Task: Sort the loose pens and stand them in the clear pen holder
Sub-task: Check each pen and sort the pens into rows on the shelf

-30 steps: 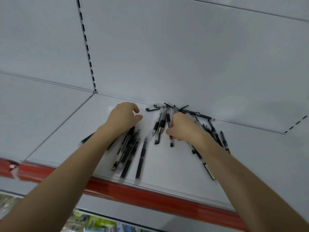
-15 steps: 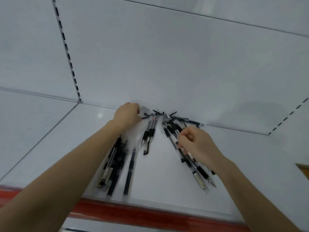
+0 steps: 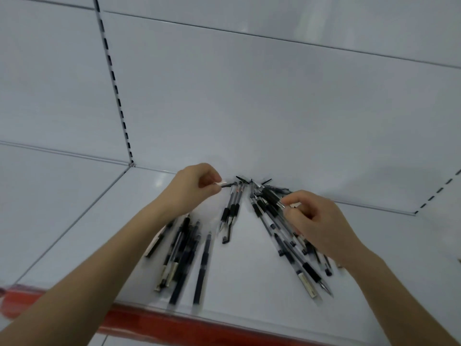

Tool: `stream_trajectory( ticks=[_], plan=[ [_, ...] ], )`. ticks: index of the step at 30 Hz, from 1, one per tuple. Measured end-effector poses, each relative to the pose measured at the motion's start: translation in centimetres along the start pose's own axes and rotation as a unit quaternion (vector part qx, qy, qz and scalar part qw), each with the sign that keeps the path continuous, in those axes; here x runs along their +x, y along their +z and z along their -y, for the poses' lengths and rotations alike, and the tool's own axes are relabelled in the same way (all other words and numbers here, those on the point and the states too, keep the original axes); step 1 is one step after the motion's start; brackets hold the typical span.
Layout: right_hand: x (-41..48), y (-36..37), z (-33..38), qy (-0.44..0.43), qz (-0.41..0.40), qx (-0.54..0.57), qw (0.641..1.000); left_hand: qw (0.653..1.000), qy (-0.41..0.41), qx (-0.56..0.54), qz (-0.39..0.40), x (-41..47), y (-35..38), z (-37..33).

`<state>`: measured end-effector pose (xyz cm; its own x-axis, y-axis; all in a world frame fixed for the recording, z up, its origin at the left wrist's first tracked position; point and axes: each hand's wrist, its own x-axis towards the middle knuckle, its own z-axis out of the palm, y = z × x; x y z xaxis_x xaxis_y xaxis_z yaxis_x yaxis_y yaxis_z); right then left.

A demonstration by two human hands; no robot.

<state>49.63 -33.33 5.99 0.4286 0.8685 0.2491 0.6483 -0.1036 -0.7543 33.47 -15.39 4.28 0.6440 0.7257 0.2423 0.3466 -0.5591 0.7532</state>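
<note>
Sorting only, I judge; no clear pen holder shows, so nothing stands yet; nearest, below my left hand (image 3: 192, 188), a blurred pile of pens (image 3: 184, 248), perhaps seven; under my right hand (image 3: 321, 226), which pinches one pen (image 3: 272, 197), a second pile (image 3: 287, 236), uncountable; between the grips, three pens (image 3: 230, 211); farthest, my left hand pinches a small black piece (image 3: 225, 184).
</note>
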Motion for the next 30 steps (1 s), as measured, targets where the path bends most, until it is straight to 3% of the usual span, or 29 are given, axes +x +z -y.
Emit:
stream_trajectory(
  ticks=[3,9,20,24,30],
  plan=[
    [-0.4,-0.6,1.0,-0.039,0.0,0.01,0.999,0.996,0.017,-0.087,-0.007,-1.9,-0.9,-1.6],
    [-1.5,-0.8,2.8,-0.082,0.028,-0.001,0.996,0.994,0.029,-0.105,-0.017,-3.9,-1.6,-3.5],
    [-2.5,-0.2,2.9,-0.057,0.048,0.023,0.997,0.98,0.034,-0.194,0.018,-5.1,-1.6,-4.6],
    [-3.0,0.6,3.4,-0.043,0.04,0.078,0.995,0.951,0.003,-0.308,-0.008,-5.2,-1.1,-5.0],
    [-4.0,1.8,4.2,-0.02,-0.007,0.108,0.994,0.946,0.01,-0.318,-0.063,-5.5,0.5,-5.6]
  ],
)
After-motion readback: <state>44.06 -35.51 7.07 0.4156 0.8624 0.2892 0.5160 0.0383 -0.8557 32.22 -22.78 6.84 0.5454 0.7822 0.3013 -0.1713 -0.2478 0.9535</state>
